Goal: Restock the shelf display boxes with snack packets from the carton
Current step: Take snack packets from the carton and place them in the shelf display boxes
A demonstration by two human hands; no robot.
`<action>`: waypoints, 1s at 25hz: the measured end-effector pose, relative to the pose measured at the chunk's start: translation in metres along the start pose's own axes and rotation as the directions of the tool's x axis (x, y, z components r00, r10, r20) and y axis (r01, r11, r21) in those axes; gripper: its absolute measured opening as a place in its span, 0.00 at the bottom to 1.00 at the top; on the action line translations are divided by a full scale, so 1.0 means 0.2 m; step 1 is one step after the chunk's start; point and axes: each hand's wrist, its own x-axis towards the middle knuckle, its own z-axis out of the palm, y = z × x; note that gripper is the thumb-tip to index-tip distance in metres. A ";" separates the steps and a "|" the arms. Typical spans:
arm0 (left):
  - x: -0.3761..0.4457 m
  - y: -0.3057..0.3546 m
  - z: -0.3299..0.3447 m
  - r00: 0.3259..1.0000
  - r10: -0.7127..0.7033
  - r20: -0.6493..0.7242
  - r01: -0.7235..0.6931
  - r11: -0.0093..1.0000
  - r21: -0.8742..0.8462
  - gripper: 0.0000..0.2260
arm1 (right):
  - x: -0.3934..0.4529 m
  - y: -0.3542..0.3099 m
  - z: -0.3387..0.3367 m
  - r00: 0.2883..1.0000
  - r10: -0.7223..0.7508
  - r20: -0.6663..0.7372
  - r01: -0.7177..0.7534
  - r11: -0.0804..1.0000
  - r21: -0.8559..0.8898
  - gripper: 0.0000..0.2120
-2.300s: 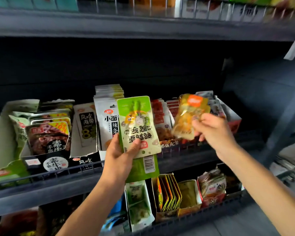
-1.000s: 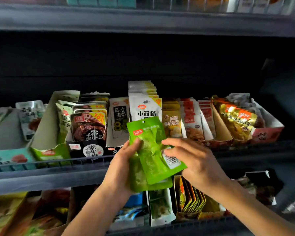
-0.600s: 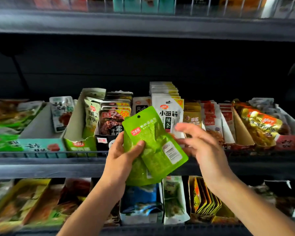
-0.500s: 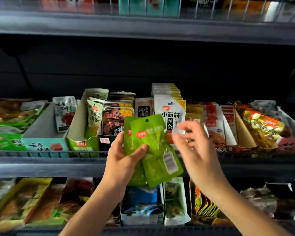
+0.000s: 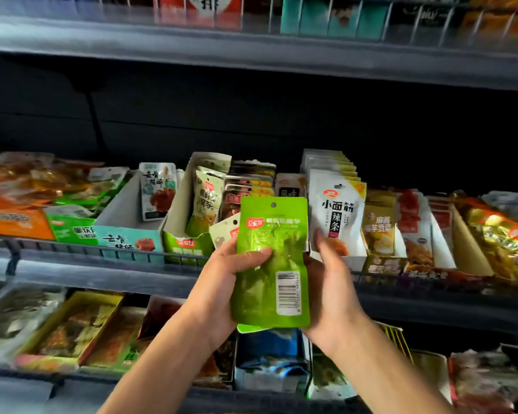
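Green snack packets (image 5: 271, 258) stand upright in front of the middle shelf, barcode side toward me. My left hand (image 5: 222, 282) grips them from the left, thumb across the front. My right hand (image 5: 331, 282) holds their right edge, fingers behind them. A second packet's pale corner shows behind the front one. Just behind and to the left is a green-fronted display box (image 5: 186, 234) with matching green packets standing in it. The carton is not in view.
The middle shelf rail (image 5: 102, 255) holds a row of display boxes: a teal one (image 5: 126, 237) at left, white packets (image 5: 335, 210) and yellow-brown ones (image 5: 377, 231) at right. Below, a lower shelf holds more boxes. An upper shelf (image 5: 251, 49) overhangs.
The yellow packet my right hand held went into the box at far right. That hand came back to the green packets, which now stand straight and squared. My view shifted left.
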 end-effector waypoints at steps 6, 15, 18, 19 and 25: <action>-0.04 -0.02 -0.17 0.997 -0.072 0.017 0.073 0.996 -0.053 0.15 | 0.09 0.15 0.01 0.976 0.113 0.185 -0.109 0.993 -0.034 0.25; -0.06 0.11 -0.25 0.839 0.398 -0.371 -0.254 0.890 0.380 0.13 | 0.14 0.22 -0.02 0.855 -0.285 -0.433 0.090 0.904 -0.419 0.08; -0.10 0.04 -0.24 0.789 0.611 -0.056 -0.430 0.616 0.660 0.17 | 0.06 0.21 0.17 0.919 -0.368 -0.143 0.250 0.822 -0.512 0.10; -0.11 -0.01 -0.23 0.821 0.566 0.071 -0.431 0.534 0.727 0.19 | 0.05 0.22 0.24 0.958 -0.286 -0.020 0.237 0.830 -0.506 0.16; -0.09 0.08 -0.37 0.787 0.586 0.194 -0.456 0.340 0.823 0.22 | 0.15 0.13 0.32 0.947 -0.303 -0.102 0.247 0.896 -0.369 0.10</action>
